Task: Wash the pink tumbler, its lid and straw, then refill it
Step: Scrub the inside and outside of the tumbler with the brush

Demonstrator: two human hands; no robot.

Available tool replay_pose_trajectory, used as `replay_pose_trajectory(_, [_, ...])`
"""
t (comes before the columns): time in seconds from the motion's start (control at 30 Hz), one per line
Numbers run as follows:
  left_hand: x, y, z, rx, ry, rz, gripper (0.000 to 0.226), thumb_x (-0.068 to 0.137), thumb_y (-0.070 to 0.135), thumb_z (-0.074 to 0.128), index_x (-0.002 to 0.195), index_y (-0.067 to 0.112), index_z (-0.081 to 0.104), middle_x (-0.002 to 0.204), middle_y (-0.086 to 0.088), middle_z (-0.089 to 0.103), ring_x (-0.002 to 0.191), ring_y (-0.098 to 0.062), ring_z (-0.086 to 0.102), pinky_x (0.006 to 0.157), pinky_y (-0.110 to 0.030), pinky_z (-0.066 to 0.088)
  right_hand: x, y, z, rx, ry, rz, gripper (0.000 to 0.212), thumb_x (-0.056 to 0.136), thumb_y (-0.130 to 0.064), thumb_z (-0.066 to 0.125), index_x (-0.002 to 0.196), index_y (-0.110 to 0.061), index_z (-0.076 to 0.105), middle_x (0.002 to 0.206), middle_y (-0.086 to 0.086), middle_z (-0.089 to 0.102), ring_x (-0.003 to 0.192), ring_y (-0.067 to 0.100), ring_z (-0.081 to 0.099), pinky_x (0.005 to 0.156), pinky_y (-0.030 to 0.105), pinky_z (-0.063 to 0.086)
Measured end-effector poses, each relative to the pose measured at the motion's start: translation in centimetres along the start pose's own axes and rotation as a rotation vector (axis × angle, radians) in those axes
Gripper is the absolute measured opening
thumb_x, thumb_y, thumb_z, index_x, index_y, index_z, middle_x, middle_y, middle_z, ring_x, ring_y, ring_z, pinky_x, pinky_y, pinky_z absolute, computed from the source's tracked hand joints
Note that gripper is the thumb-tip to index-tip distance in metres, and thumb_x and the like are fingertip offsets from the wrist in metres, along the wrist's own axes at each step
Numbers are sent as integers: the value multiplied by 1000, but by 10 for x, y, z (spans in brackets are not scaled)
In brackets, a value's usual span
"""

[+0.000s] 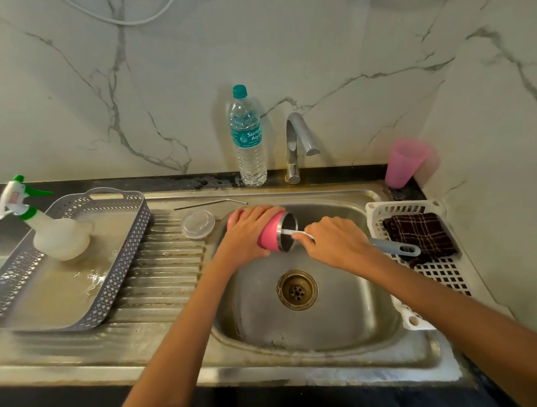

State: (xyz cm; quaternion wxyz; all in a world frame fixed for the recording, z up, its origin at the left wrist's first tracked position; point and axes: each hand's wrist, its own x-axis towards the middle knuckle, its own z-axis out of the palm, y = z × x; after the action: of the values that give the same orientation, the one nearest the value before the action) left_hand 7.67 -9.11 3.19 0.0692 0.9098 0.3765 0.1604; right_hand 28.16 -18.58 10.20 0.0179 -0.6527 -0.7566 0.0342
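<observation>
The pink tumbler [272, 234] lies on its side over the steel sink [317, 322], its open steel mouth turned right. My left hand [250, 233] grips its body from above. My right hand [336, 240] holds a bottle brush [394, 246] by its grey handle, and the brush's white stem runs into the tumbler's mouth. The brush head is hidden inside. The clear lid [197, 224] lies flat on the ribbed drainboard just left of the tumbler. Behind the lid, the metal straw [210, 203] lies along the sink's back rim.
A water bottle [248, 138] and the tap [297, 146] stand behind the basin. A grey tray [123, 258] holding a spray bottle [44, 224] sits at left. A white basket [414, 209] with a dark cloth [419, 234] is at right, a pink cup [406, 163] behind it.
</observation>
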Motion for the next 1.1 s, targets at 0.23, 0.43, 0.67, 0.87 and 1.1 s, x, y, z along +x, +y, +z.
replay_pose_trajectory(0.23, [-2, -10, -6, 57, 10, -4, 96, 62, 32, 82, 145, 30, 35, 140, 4, 49, 129, -22, 45, 110, -53, 32, -5, 8, -12, -35, -25, -10, 49, 101, -51, 30, 64, -22, 44, 60, -4, 44, 54, 14, 44, 51, 29, 29])
replay_pose_trajectory(0.43, [-11, -14, -2, -15, 13, -27, 96, 61, 29, 81, 144, 31, 34, 139, 2, 49, 129, -22, 45, 110, -54, 32, -3, 18, -6, 79, -64, 22, 52, 99, -56, 33, 62, -22, 47, 60, -2, 50, 58, 16, 52, 54, 30, 39])
replay_pose_trajectory(0.67, [-10, -16, -8, -40, 40, -34, 97, 61, 32, 84, 144, 30, 34, 140, 3, 49, 129, -21, 46, 108, -50, 35, 10, 7, -4, 118, -57, 17, 54, 99, -56, 33, 67, -18, 55, 62, 1, 52, 58, 17, 51, 58, 32, 41])
replay_pose_trajectory(0.87, [-21, -35, -14, -48, 45, -84, 97, 60, 30, 83, 144, 26, 36, 139, 0, 50, 127, -23, 47, 106, -50, 36, 5, 22, -19, 59, -23, 10, 50, 98, -56, 33, 63, -25, 48, 63, -2, 53, 61, 16, 54, 61, 32, 45])
replay_pose_trajectory(1.1, [-19, -28, -5, -54, 41, -69, 97, 61, 28, 84, 144, 27, 36, 140, 0, 49, 129, -22, 46, 108, -54, 35, 15, 21, -14, 14, -23, 14, 50, 99, -55, 33, 64, -23, 48, 64, -1, 53, 58, 14, 49, 55, 29, 36])
